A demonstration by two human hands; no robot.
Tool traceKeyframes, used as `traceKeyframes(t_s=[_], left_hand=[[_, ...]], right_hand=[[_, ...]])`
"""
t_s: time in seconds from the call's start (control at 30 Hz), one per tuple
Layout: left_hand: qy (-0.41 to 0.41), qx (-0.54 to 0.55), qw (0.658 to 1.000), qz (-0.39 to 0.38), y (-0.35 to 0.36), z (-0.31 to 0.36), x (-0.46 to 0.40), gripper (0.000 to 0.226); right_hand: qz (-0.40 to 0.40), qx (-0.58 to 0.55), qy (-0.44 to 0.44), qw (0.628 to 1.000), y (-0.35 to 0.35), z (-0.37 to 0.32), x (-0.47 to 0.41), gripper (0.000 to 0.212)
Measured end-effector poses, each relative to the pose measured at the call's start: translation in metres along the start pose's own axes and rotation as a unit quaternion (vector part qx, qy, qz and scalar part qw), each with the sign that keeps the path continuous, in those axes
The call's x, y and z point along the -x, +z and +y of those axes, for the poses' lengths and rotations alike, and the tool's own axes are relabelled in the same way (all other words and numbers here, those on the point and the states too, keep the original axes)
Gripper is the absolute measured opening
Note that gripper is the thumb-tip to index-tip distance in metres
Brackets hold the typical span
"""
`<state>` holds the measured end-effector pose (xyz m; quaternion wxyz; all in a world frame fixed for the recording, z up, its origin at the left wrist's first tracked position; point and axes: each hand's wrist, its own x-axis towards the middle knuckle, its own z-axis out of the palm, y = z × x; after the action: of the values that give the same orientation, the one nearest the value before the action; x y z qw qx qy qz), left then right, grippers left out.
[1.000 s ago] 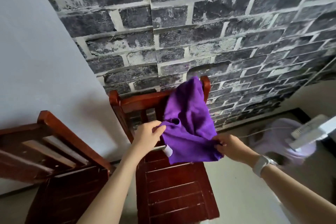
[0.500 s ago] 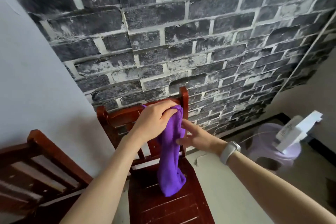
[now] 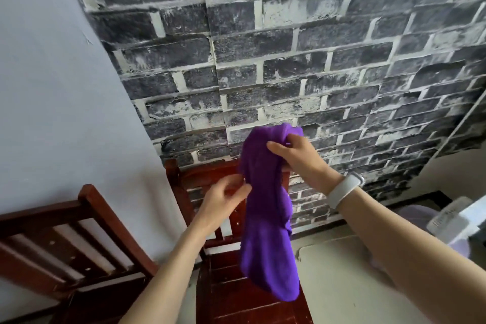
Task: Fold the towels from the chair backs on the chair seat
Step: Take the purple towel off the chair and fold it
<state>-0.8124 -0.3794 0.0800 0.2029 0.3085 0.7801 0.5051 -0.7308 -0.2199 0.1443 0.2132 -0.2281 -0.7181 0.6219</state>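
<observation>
Above chair seat (image 3: 244, 305), right hand (image 3: 297, 155) grips towel (image 3: 265, 218).

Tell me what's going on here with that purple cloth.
A person is handling a purple terry towel above a dark red wooden slatted chair. The right hand grips the towel's bunched top, so it hangs down in a long drape over the seat. The left hand is at the towel's left edge, blurred. The towel is not yet folded or laid on the seat.

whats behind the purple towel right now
The purple towel hangs from the right hand, covering part of the wooden chair's back; brick wall shows beyond. The covered slats cannot be seen.
</observation>
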Motion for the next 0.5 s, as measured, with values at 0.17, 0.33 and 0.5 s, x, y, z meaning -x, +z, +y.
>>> traceKeyframes(t_s=[0.17,0.33,0.5], left_hand=[[0.015,-0.034,0.999,0.006,0.028,0.005,-0.003,0.008],[0.072,-0.057,0.993,0.080,0.034,0.019,-0.015,0.020],[0.042,0.000,0.995,0.093,0.034,0.020,-0.031,0.040]], right_hand=[[0.009,-0.081,0.068,0.994,-0.008,-0.002,-0.010,0.017],[-0.031,-0.058,0.093,0.994,-0.019,0.035,0.020,0.024],[-0.128,0.051,0.131,0.982,-0.018,0.066,0.052,0.009]])
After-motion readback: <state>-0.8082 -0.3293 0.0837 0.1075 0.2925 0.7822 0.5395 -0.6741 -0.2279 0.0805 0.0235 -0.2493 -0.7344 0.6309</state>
